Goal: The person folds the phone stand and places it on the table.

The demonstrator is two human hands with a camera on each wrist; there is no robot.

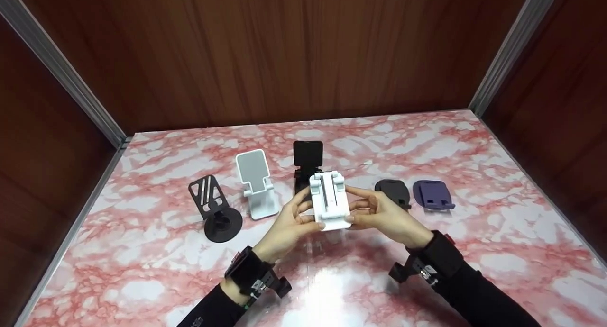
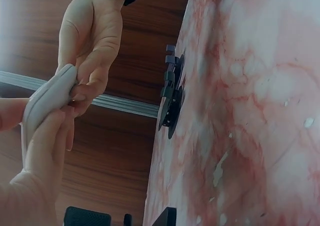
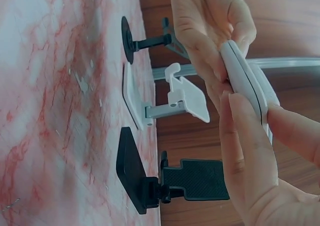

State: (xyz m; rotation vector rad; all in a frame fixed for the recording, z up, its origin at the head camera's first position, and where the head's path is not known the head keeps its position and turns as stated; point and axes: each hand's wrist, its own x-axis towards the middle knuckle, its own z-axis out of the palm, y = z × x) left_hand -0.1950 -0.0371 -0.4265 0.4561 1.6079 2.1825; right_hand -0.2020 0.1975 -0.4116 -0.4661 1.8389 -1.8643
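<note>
Both hands hold a white folding phone stand [image 1: 335,222], folded flat, above the middle of the table. My left hand [image 1: 284,230] grips its left edge, thumb near the lower corner. On the opposite edge, my right hand [image 1: 391,219] pinches it between thumb and fingers. From the right wrist view, the folded stand [image 3: 245,78] is seen edge-on as two thin layers with a seam between them. The left wrist view also has the stand [image 2: 47,103] from the side, well off the tabletop. Behind it stands an unfolded black phone stand [image 1: 308,153], partly hidden by the held one.
To the left are an unfolded white phone stand [image 1: 263,204] and a black round-based stand [image 1: 223,225] with a slotted plate. On the right lie a folded black stand [image 1: 392,189] and a purple one [image 1: 433,194]. Wooden panels [image 1: 303,57] enclose the marbled table [image 1: 156,251].
</note>
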